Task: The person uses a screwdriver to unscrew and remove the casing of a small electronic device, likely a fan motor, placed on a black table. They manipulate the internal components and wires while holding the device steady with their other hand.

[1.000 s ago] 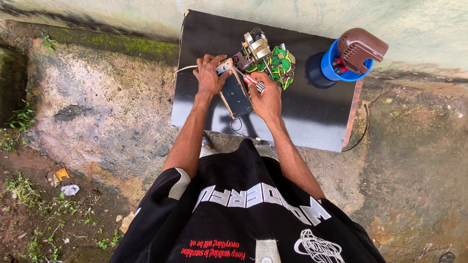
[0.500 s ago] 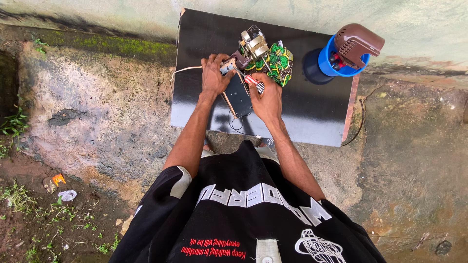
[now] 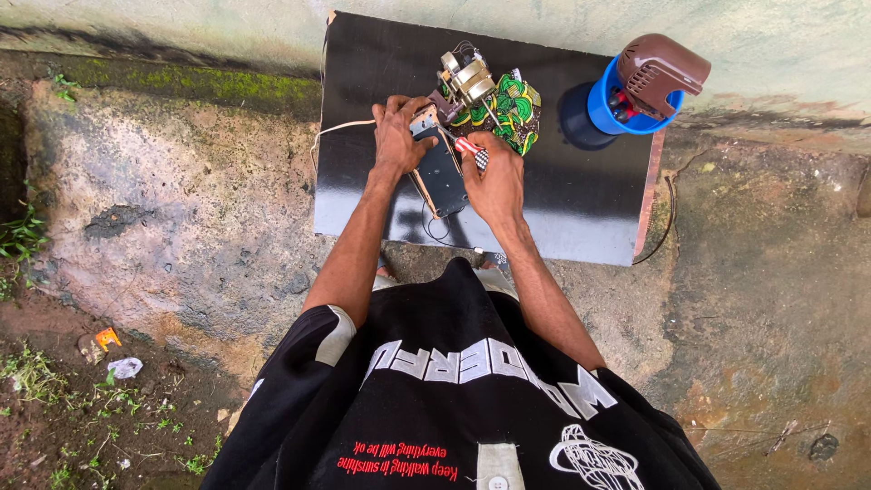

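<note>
A dark flat device like a phone (image 3: 442, 174) lies on a black board (image 3: 562, 209) set on the ground. My left hand (image 3: 397, 136) rests on its upper left edge and holds it down. My right hand (image 3: 494, 181) grips a small red-handled tool (image 3: 469, 149) whose tip points at the top of the device. Just beyond my hands sits a green circuit board with metal parts and wires (image 3: 494, 95).
A blue canister with a brown nozzle head (image 3: 640, 91) stands at the board's far right corner. A white cable (image 3: 340, 129) runs off the board's left edge. Rough concrete and soil with weeds and litter (image 3: 109, 345) lie to the left; a wall runs behind.
My hands stay on the device with only slight shifts; the view has tilted a little so the board sits higher in frame.
</note>
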